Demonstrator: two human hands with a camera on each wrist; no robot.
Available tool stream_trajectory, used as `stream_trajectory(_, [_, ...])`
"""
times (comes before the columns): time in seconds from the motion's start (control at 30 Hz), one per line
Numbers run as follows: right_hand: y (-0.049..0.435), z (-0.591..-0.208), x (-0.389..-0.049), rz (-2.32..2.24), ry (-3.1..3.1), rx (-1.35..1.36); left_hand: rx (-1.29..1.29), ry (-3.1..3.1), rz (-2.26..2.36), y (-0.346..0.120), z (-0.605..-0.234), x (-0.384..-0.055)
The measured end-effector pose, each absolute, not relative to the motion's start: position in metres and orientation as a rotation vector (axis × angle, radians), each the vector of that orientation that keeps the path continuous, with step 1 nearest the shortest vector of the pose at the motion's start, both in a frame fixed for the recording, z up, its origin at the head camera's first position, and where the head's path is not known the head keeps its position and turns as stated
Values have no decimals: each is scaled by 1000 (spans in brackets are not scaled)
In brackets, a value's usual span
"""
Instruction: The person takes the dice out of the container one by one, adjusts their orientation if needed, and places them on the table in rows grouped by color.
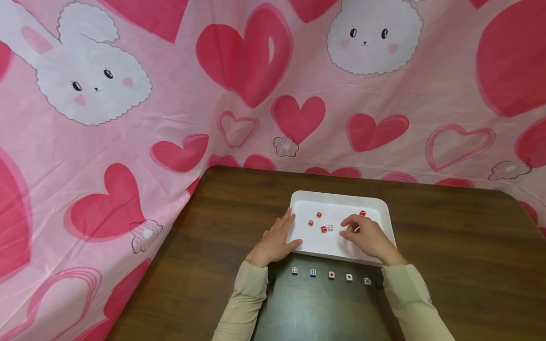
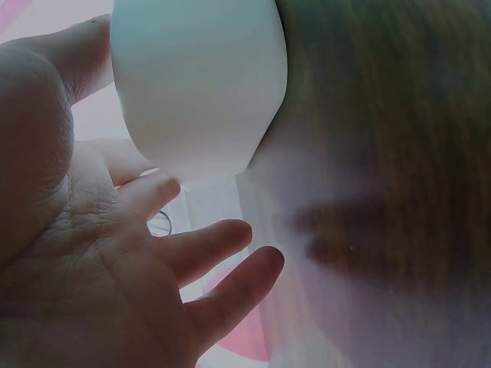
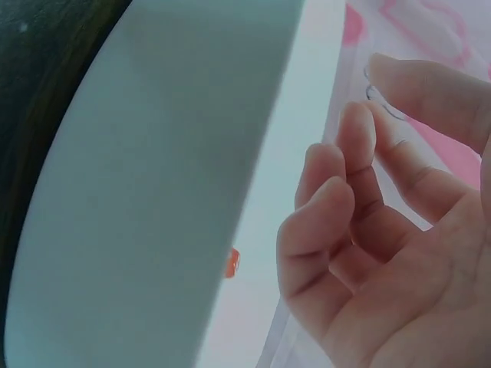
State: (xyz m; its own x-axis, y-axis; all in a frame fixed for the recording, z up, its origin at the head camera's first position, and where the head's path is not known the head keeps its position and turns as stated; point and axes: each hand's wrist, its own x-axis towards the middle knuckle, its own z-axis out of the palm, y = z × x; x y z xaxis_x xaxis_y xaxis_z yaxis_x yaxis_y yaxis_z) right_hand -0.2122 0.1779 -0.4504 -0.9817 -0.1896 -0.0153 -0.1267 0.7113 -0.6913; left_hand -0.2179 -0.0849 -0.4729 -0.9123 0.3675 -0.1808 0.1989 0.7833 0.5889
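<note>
A white tray (image 1: 313, 241) lies on the table, with several red dice (image 1: 311, 223) and one white die (image 1: 330, 228) in it. At the tray's left side rests my left hand (image 1: 273, 241), fingers straight and spread along the rim. The left wrist view has the tray's outer wall (image 2: 203, 84) by the thumb and fingers. My right hand (image 1: 366, 238) hovers over the tray's right part, fingers bent. Between its thumb and fingers there is a gap, and the right wrist view shows nothing held. Behind this hand, a red die (image 1: 362, 213) sits near the far wall.
A row of several white dice (image 1: 331, 275) stands on the table in front of the tray, between the two forearms. The dark wooden table (image 1: 452, 237) reaches back to a pink cloth (image 1: 337, 94) printed with hearts and rabbits, which also hangs at the left.
</note>
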Motion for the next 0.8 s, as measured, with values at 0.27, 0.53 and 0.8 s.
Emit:
stream_trajectory(0.27, [167,-457,-227,-1100,2781,-240,449,2696,819,-86,-476,-219])
stream_trajectory(0.53, [161,-463,-236,-1052,2778,-251,435,2688,842,-85,-474,-219])
stream_trajectory(0.8, [156,-464,-241,-952,2810,-249,434,2691,846,-85,-473,-218])
